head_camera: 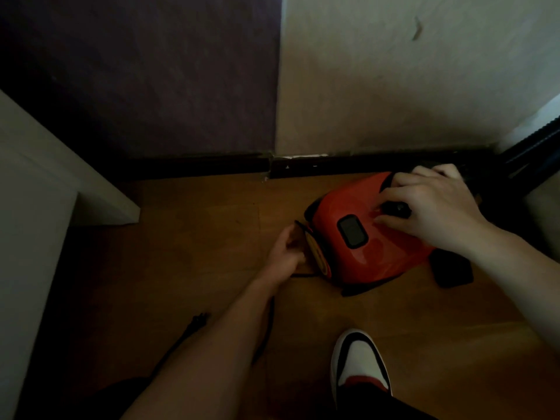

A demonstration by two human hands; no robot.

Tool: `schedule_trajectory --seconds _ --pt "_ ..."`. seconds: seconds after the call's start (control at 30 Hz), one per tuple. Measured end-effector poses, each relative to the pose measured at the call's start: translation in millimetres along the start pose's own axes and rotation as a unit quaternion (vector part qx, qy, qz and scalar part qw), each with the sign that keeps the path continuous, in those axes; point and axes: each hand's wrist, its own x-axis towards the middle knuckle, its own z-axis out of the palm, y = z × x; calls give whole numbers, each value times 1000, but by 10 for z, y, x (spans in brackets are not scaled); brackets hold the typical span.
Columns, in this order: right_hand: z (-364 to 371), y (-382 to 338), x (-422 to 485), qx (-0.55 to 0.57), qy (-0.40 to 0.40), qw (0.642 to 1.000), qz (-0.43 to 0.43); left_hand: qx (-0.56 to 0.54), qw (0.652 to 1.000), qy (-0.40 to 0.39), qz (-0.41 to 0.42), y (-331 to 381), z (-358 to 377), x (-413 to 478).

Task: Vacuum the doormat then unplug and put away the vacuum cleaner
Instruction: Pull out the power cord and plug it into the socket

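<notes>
I count one glossy red plastic canister vacuum cleaner (369, 247), rounded and smooth, sitting on the orange-brown wooden floor (197, 237) at centre right of the frame, close to the black skirting board (197, 166). One dark, rounded-rectangular panel (352, 231) sits on its top shell.

Both of my operator's bare hands are in view. The right hand (430, 207) lies over the upper right of the vacuum cleaner, its fingers (391, 192) bent and clasping a small black knob-like part (397, 209) between forefinger and thumb. The left hand (285, 253) is at the machine's left end beside the wheel, its fingers curled inward and hidden from me, so I cannot tell whether they hold anything.

One thin black power cord (269, 316) shows just below the left hand and passes under the left forearm towards the lower left, where one black plug (198, 319) lies loose on the floor.

One shoe (360, 362), white with black and red panels, stands at bottom centre right. One black ribbed hose (533, 147) crosses the right edge, and one flat dark object (453, 271), too dim to identify, lies beside the vacuum's right side.

Two walls meet at upper centre: a dark purple textured one (151, 71) and a pale matt one (394, 86). One white, square-edged piece of furniture (36, 192) fills the left edge.
</notes>
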Motion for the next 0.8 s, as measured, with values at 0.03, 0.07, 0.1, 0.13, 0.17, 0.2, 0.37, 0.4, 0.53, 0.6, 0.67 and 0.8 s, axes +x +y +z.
schedule_trajectory --seconds 0.03,0.07,0.1,0.13,0.17,0.2,0.37,0.4,0.53,0.6,0.67,0.8 --pt "-1 3 -1 0 -1 1000 0 -39 999 9 -1 23 27 6" --pt "-1 8 -3 0 -2 1000 -1 -81 997 10 -1 43 52 12" --pt "1 13 -4 0 -1 1000 -4 -123 992 12 -1 51 62 30" --pt "2 16 -4 0 1 1000 -6 -166 986 18 -1 65 68 42" --pt "3 20 -4 0 2 1000 -7 -201 979 27 0 90 74 47" --pt "3 20 -4 0 1 1000 -7 -217 975 39 8 100 75 52" --pt "-5 10 -9 10 8 1000 -8 -18 990 35 137 128 35 76" --pt "-7 9 -10 11 8 1000 -8 34 984 18 173 119 26 69" --pt "-7 11 -12 9 6 1000 -8 221 941 52 253 115 -3 5" --pt "-10 12 -15 13 6 1000 -8 296 911 91 273 112 -23 -52" --pt "-22 9 -14 20 1 1000 -8 353 879 120 298 123 -71 -96" --pt "-38 -2 -9 19 -9 1000 -5 481 800 31 358 200 -176 -229"
